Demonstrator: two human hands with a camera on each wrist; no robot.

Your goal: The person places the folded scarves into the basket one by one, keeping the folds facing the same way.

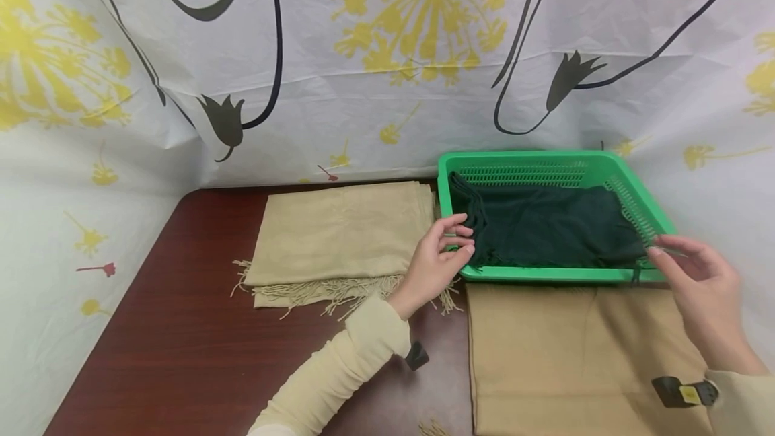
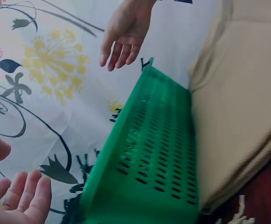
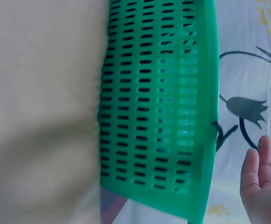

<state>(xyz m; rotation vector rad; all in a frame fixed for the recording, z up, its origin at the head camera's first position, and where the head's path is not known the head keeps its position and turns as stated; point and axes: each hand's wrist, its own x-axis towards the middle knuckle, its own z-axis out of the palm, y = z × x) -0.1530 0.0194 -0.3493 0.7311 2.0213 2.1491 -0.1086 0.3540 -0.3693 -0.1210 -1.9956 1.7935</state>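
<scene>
A dark green fringed scarf lies folded inside a green plastic basket. At the basket's left front corner is my left hand, its fingers loosely bent over the scarf's end; whether they touch it is hard to tell. The left wrist view shows those fingers apart from the thumb, with nothing between them. Beside the right front corner hovers my right hand, empty. Its fingers look straight in the right wrist view. Some dark fringe hangs over the basket's rim.
Left of the basket, a folded beige fringed scarf lies on the dark red table. A folded tan cloth lies in front of the basket. Behind stands a white flowered sheet. Loose fringe shows at the front edge.
</scene>
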